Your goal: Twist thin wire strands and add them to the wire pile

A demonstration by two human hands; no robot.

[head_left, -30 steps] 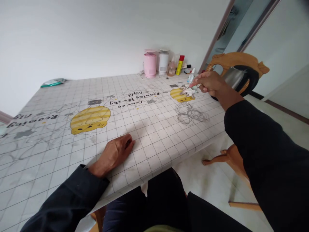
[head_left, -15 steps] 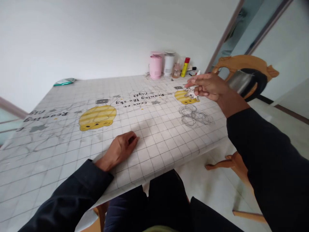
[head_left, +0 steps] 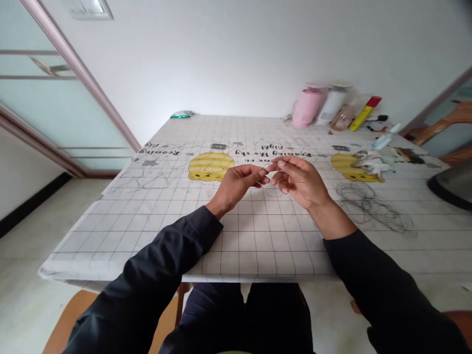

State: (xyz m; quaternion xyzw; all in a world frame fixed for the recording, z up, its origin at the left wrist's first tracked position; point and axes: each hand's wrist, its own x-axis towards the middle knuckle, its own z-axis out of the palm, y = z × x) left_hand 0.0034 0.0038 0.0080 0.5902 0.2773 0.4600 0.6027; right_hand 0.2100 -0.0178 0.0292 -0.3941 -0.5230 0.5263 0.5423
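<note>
So I was sat at the table with my dark trousers (head_left: 276, 314) tucked under the near edge, and a bit of orange-brown wooden chair (head_left: 70, 314) showed low on my left. The white tablecloth with the thin black grid (head_left: 273, 255) covered the whole top. Both my hands were up over the middle of it, fingertips meeting. My left hand (head_left: 239, 186) had thumb and forefinger pinched on a hair-thin dark strand (head_left: 268, 164), really hard to make out. My right hand (head_left: 304, 182) had its forefinger right at the same spot, other fingers loosely curled; honestly can't tell if it was gripping the strand too.

Off to the right of my right hand lay a loose, loopy tangle of thin grey wire or thread (head_left: 359, 194), flat on the cloth. Just past that was a crumpled whitish rag (head_left: 372, 162), sitting partly over a printed yellow balloon face. Further back, a small clear bottle with a white nozzle (head_left: 383, 140), then a yellow can with a red cap (head_left: 363, 115) and a pink cylindrical gadget (head_left: 308, 105) by the plain white wall (head_left: 236, 49).
</note>
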